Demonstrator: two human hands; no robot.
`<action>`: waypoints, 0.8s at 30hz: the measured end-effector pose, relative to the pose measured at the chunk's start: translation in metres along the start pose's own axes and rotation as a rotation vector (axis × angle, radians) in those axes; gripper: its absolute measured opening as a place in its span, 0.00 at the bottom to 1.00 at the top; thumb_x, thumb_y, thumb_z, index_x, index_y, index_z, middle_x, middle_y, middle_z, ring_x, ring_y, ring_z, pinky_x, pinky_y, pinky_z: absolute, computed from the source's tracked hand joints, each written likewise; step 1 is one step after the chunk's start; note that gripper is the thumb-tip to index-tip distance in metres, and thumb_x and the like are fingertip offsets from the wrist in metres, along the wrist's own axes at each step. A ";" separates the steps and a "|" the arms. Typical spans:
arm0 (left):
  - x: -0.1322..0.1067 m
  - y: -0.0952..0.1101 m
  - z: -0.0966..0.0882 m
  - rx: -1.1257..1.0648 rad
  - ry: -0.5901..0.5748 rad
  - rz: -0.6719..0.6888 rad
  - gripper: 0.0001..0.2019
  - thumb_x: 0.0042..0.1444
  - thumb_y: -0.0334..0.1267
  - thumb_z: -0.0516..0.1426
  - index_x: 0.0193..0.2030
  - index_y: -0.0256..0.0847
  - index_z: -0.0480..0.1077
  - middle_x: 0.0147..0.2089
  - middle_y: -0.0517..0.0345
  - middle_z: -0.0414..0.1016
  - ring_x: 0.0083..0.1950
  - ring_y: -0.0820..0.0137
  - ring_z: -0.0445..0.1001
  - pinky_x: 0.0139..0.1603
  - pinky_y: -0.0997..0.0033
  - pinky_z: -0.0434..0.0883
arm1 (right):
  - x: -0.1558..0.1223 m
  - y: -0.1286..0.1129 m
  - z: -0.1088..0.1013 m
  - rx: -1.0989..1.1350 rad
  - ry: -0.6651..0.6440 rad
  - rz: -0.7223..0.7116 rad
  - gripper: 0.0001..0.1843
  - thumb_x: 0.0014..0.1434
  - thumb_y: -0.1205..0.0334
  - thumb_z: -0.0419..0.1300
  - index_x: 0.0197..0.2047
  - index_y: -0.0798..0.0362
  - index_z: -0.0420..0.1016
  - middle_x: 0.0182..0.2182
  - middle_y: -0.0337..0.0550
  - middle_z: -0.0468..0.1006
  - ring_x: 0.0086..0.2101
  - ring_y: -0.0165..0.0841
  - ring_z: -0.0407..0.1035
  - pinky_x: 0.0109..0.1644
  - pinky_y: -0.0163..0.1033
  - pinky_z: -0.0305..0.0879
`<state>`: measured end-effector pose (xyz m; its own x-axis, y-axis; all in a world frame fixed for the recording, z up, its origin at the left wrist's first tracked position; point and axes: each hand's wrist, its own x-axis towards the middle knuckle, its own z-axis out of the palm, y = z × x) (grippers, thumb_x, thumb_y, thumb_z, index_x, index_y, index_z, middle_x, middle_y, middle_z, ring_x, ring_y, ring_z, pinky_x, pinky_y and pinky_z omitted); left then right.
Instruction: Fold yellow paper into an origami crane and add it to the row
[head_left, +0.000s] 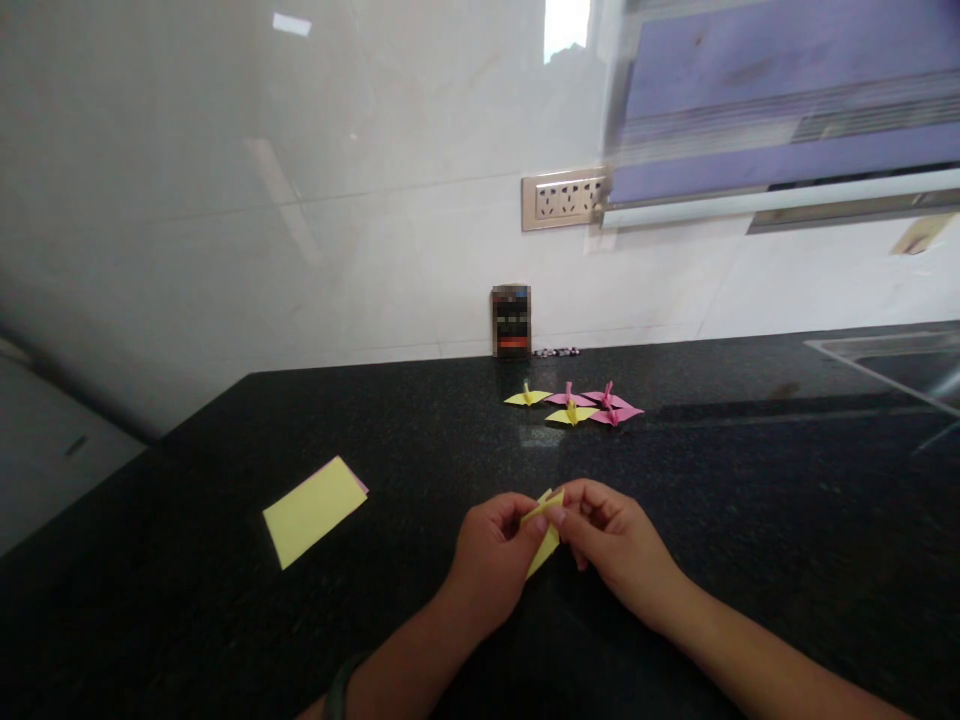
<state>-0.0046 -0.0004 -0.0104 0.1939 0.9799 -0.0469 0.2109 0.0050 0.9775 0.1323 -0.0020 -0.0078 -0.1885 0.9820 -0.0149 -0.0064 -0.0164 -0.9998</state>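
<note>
Between both hands is a piece of folded yellow paper (546, 545), its upper edge layered and its lower corner pointing down to the left. My left hand (495, 550) pinches it from the left with thumb and fingers. On the other side, my right hand (611, 540) grips its upper right corner between thumb and index finger. The fingers cover much of the paper. Beyond the hands stand several small paper cranes: yellow cranes (572, 414) and pink cranes (616, 415), grouped closely with wings spread.
A stack of yellow and pink paper (315, 512) lies at left on the black countertop (420, 430). A phone-like device (511, 322) leans on the wall, beside a beaded strap (556, 352). Wall sockets (568, 199) are above. A glass-edged sink or hob (892, 365) lies at right.
</note>
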 end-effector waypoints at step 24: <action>-0.005 0.004 0.001 0.044 -0.026 0.006 0.10 0.49 0.40 0.52 0.26 0.36 0.68 0.21 0.62 0.64 0.23 0.76 0.60 0.22 0.79 0.57 | 0.001 0.003 -0.004 -0.012 0.097 -0.003 0.21 0.56 0.51 0.47 0.19 0.56 0.65 0.14 0.34 0.61 0.15 0.24 0.53 0.19 0.30 0.50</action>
<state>-0.0040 -0.0055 -0.0068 0.2202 0.9743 -0.0469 0.2512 -0.0102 0.9679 0.1362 -0.0001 -0.0107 -0.0922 0.9957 -0.0121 0.0047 -0.0117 -0.9999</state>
